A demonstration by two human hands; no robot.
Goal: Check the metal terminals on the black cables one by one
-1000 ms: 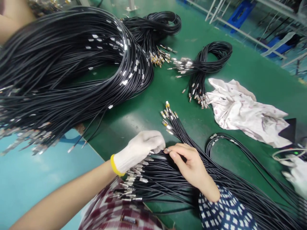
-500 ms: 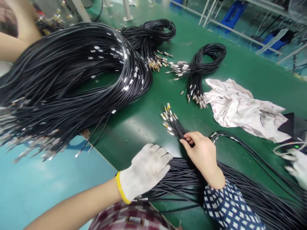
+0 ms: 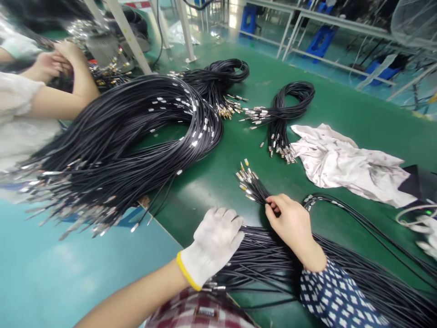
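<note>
My left hand [image 3: 218,241], in a white glove with a yellow cuff, rests on the near end of a long spread of black cables [image 3: 262,255], its fingers curled over their ends. My bare right hand [image 3: 290,223] pinches a small bunch of black cables [image 3: 257,188] just behind their metal connector tips, above the table and the long cables. The tips of this bunch fan out up and to the left. A few looped cables [image 3: 341,206] lie right of my right hand.
A large cable coil [image 3: 164,159] overhangs the green table's [image 3: 201,182] left edge. Two smaller coils [image 3: 235,70] [image 3: 290,102] lie farther back. A crumpled white cloth [image 3: 348,159] is at right. Another person's arm [image 3: 64,100] is at far left; a white glove [image 3: 428,232] lies far right.
The camera view has tilted up and shifted left, showing more of the other person. My right hand still pinches the small bunch, and my left hand stays on the long cables.
</note>
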